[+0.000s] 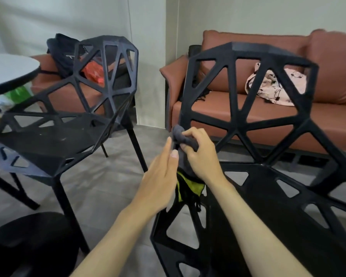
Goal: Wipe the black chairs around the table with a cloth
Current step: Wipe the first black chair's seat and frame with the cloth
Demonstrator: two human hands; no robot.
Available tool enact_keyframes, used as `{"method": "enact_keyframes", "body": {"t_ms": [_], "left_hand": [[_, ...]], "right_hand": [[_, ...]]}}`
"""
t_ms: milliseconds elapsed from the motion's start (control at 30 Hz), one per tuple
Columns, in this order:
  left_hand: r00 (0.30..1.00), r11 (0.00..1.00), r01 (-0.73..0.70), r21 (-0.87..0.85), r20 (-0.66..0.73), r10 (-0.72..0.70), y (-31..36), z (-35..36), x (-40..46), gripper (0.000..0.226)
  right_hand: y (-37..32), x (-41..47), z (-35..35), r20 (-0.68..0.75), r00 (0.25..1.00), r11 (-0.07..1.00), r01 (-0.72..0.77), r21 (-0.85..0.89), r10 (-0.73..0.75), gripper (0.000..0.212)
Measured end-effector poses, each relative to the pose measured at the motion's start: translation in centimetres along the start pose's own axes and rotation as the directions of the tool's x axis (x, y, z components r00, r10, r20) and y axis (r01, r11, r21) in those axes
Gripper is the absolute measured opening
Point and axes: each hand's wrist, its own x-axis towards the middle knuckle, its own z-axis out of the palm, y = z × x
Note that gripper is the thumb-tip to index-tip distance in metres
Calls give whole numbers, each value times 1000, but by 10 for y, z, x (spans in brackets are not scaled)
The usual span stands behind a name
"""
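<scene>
- A dark rounded shape (28, 242) fills the lower-left corner, nearest the camera; what it is cannot be told.
- Two bare forearms reach forward from the bottom edge toward the left side of the near black chair (268, 206), whose open triangular lattice seat spreads across the lower right.
- The left hand (160, 176) has its fingers straight and together, pointing up and forward, with the fingertips just beside the cloth; it grips nothing.
- The right hand (200, 154) has its fingers curled round a dark grey cloth (183, 139), bunched up and pressed against the left edge strut of the near chair's backrest.
- Below the right wrist a yellow-green patch (190, 188) shows in the hanging part of the cloth, against the chair's seat edge.
- The near chair's backrest rises behind the hands, tilted a little, and through its gaps a brown sofa shows.
- To the left stands a second black chair (54, 136) of the same lattice kind, upright on thin legs on the grey floor (108, 186).
- A round table (8, 72) with a pale top and dark rim enters at the left edge, just beside the second chair.
- The brown sofa (328, 62) stands along the far wall; a pink patterned fabric (272, 88) lies on its seat.
- Behind the second chair a black bag (64, 54) and something orange-red (93, 73) lie on another brown seat.
</scene>
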Motion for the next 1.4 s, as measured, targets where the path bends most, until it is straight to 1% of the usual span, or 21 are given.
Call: {"method": "enact_keyframes", "body": {"t_ms": [100,167,233,300,400,467,533,667,767,833,867,900,967,1033,1067,1133,1200,1233,1267,1333,1400], "left_hand": [[997,1000,22,-10,72,-22,2,5,0,60],[996,999,25,-21,89,-23,1,6,-2,61],[995,999,24,-23,93,-22,-1,5,-6,61],[996,1000,-5,0,85,5,-3,5,-9,58],[997,998,-37,43,66,34,-1,7,-10,54],[999,998,-44,44,26,42,-1,8,-10,53],[999,996,-52,77,-8,53,-3,9,-11,54],[996,996,-72,60,-41,75,-5,10,-14,57],[995,994,-85,63,-47,88,-3,10,-16,57],[995,995,-83,64,-52,86,-2,10,-17,57],[995,995,-81,58,-54,84,-1,10,-17,58],[995,995,-82,53,-59,85,-1,10,-17,59],[994,995,-84,45,-67,87,-1,12,-15,59],[994,996,-84,43,-68,87,-1,12,-13,58],[994,995,-84,47,-66,87,-1,12,-13,58],[994,994,-90,61,-55,93,-4,12,-14,58],[995,994,-96,56,-36,98,-4,12,-14,59],[996,996,-86,35,-29,88,-3,12,-13,60],[997,997,-70,9,-24,70,-2,12,-13,59],[998,998,-50,-31,-26,49,-1,13,-14,58],[998,998,-52,-39,-41,51,-2,13,-15,58]], "right_hand": [[0,-5,-6,56,998,999,3,40,-6,25],[1,25,-7,68,998,1000,-1,-15,2,25],[4,58,-4,16,1000,997,-22,-68,23,23],[8,77,1,-43,998,997,-50,-60,47,23],[19,70,4,-83,995,997,-66,-48,62,24],[33,56,5,-82,990,990,-119,-80,113,22],[58,37,3,-70,980,966,-198,-166,188,22],[98,-2,-6,-38,917,853,-383,-353,396,30],[101,-3,-9,-9,884,828,-440,-348,467,25],[94,5,-6,-18,857,829,-502,-248,514,15],[87,10,-3,-34,858,840,-510,-188,513,11],[79,16,0,-50,876,866,-482,-132,480,10],[56,30,6,-81,930,931,-362,-41,357,13],[34,44,9,-110,965,970,-242,-16,238,17],[28,48,9,-123,970,977,-213,-19,209,18],[32,46,10,-129,969,975,-218,-37,212,20],[51,32,7,-122,956,951,-282,-130,266,21],[64,24,3,-112,940,921,-338,-192,321,22],[76,16,-3,-87,916,883,-402,-244,393,23],[92,5,-17,-19,858,823,-498,-274,513,23],[96,1,-28,62,841,810,-496,-312,538,27]]}}
